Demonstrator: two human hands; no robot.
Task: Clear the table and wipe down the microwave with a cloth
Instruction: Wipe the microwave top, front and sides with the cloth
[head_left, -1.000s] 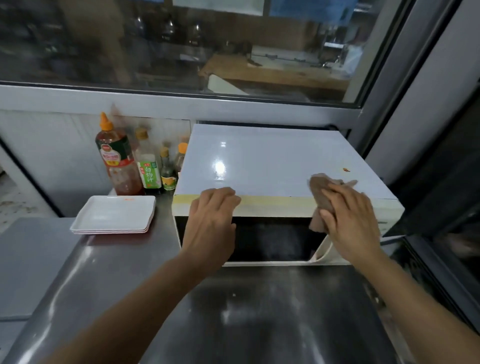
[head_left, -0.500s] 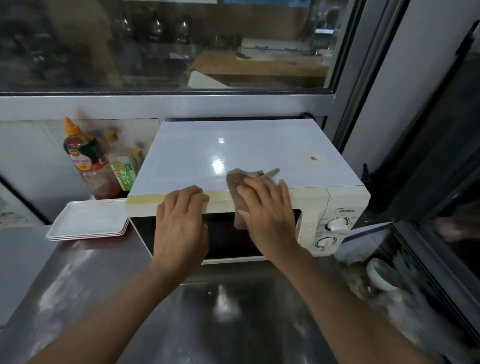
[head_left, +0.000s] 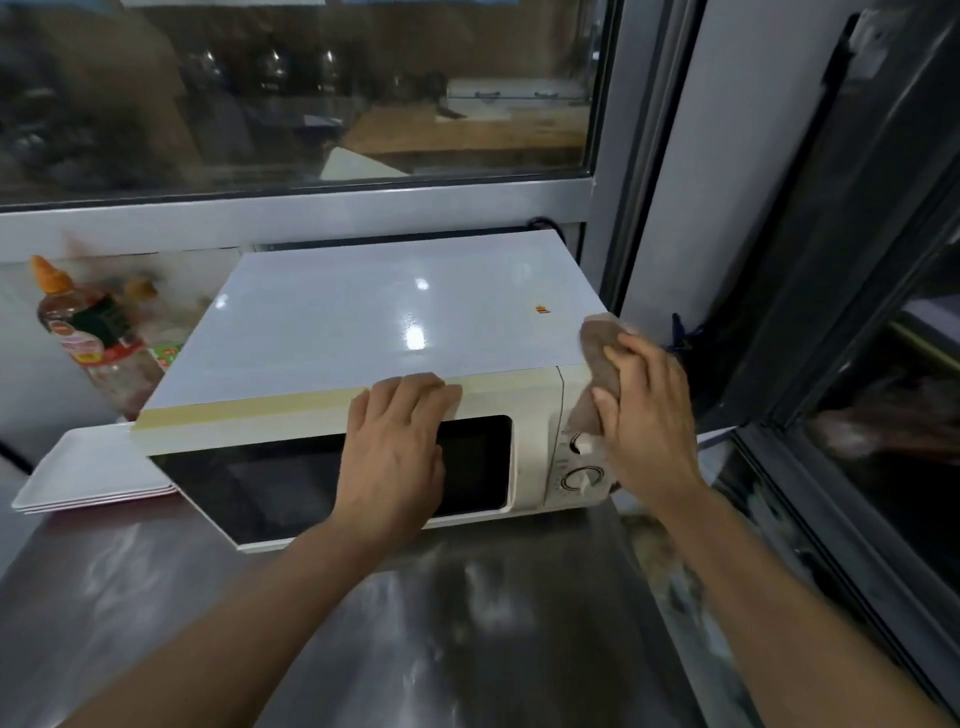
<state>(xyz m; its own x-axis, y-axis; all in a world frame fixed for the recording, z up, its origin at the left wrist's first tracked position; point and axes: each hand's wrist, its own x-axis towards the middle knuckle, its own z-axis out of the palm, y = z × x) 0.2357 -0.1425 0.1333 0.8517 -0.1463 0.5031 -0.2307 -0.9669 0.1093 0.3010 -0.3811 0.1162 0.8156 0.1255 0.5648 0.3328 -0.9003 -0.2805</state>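
A cream microwave (head_left: 363, 322) with a white top and dark door window stands on the steel table (head_left: 415, 623) under a window. My left hand (head_left: 397, 447) lies flat over the top front edge and the door, fingers together, holding nothing. My right hand (head_left: 644, 410) presses a brown cloth (head_left: 597, 353) against the microwave's front right corner, above the two control knobs (head_left: 579, 475). The cloth drapes over the corner and partly hides the upper knob.
A stack of white rectangular plates (head_left: 88, 473) lies left of the microwave. Behind them stand sauce bottles (head_left: 88, 338), blurred. A dark metal frame and glass (head_left: 857, 364) run close along the right side. Clutter sits low at the table's right edge.
My right hand has slid the cloth from the middle of the top front edge to the right corner over the controls. My left hand stays on the front edge; the view has shifted.
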